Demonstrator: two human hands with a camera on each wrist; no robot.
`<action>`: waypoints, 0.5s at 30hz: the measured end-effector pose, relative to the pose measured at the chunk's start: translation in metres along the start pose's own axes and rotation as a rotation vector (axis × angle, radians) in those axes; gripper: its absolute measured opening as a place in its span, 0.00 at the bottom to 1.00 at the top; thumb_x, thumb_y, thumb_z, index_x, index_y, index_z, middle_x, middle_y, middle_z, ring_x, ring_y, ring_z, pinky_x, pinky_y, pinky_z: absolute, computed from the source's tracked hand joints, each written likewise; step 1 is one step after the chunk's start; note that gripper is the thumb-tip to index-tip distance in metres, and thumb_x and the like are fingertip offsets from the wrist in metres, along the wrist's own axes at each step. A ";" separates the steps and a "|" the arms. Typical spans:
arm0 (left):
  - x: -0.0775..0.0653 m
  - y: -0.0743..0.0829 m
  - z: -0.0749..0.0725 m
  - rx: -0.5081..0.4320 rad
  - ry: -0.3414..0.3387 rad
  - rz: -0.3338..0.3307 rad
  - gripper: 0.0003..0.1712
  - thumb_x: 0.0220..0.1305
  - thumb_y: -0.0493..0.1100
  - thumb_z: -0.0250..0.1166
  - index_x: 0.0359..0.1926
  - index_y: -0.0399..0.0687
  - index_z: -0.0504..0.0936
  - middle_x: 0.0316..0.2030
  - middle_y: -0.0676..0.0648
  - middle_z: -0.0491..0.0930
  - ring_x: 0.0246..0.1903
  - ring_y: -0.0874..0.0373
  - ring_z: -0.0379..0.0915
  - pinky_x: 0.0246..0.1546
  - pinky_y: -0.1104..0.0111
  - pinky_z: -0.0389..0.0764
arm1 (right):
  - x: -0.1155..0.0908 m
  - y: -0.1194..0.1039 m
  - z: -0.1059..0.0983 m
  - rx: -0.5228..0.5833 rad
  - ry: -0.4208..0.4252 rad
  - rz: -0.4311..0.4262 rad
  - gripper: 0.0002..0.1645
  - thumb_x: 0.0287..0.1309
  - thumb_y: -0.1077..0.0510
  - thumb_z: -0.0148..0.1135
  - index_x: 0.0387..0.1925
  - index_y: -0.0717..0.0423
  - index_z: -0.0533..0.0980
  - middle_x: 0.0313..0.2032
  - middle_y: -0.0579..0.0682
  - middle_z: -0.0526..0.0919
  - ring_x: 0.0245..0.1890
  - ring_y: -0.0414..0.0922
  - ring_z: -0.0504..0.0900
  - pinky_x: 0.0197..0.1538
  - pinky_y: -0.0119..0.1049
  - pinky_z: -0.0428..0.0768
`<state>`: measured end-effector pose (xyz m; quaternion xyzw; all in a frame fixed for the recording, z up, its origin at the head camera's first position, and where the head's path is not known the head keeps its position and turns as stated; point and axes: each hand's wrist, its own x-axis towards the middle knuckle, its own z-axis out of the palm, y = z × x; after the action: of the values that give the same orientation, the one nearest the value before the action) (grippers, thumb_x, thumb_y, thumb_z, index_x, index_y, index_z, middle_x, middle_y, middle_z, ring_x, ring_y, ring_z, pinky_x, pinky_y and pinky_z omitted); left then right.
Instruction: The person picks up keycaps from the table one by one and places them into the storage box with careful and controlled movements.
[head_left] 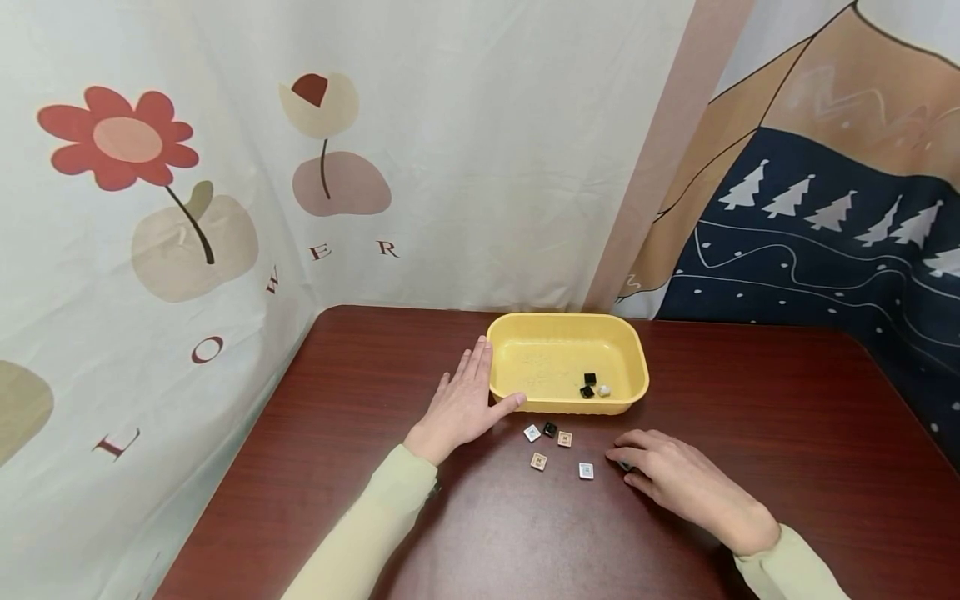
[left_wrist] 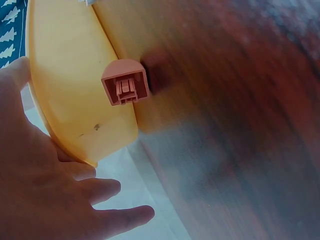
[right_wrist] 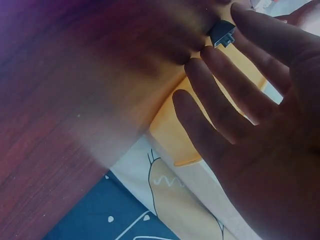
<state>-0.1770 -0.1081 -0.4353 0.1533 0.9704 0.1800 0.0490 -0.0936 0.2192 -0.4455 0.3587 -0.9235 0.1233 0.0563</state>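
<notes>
A yellow plastic tray (head_left: 517, 403) sits at the back of the table. My left hand (head_left: 465, 404) rests against its left end, fingers straight along the outside and thumb at the near rim. Inside the tray are two black keycaps (head_left: 590, 379) and a white keycap (head_left: 604, 390). My right hand (head_left: 678, 483) is low over the table, right of the loose caps, pinching a dark keycap (right_wrist: 221, 33) between thumb and fingertips. Loose before the tray lie white keycaps (head_left: 587, 471), tan keycaps (head_left: 538, 461) and a black keycap (head_left: 551, 429).
The dark red-brown table (head_left: 360, 400) backs onto a white curtain (head_left: 480, 167) with printed flowers. A navy printed cloth (head_left: 825, 250) with white trees hangs at the right.
</notes>
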 end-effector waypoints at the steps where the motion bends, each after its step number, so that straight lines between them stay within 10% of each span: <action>1: 0.000 0.000 0.000 -0.002 -0.001 0.000 0.63 0.67 0.80 0.48 0.83 0.42 0.39 0.83 0.46 0.36 0.80 0.43 0.42 0.72 0.37 0.56 | 0.000 0.000 0.001 0.006 0.010 -0.005 0.22 0.50 0.65 0.79 0.49 0.52 0.87 0.48 0.46 0.84 0.46 0.44 0.84 0.47 0.44 0.85; 15: 0.000 0.000 0.000 -0.005 -0.003 -0.002 0.63 0.68 0.80 0.49 0.84 0.43 0.39 0.83 0.47 0.35 0.80 0.44 0.41 0.72 0.37 0.56 | 0.000 0.002 0.001 0.067 0.016 0.009 0.19 0.50 0.69 0.78 0.44 0.51 0.86 0.39 0.40 0.80 0.38 0.38 0.82 0.40 0.37 0.84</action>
<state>-0.1772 -0.1082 -0.4351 0.1525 0.9700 0.1823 0.0511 -0.0948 0.2205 -0.4471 0.3554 -0.9200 0.1573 0.0511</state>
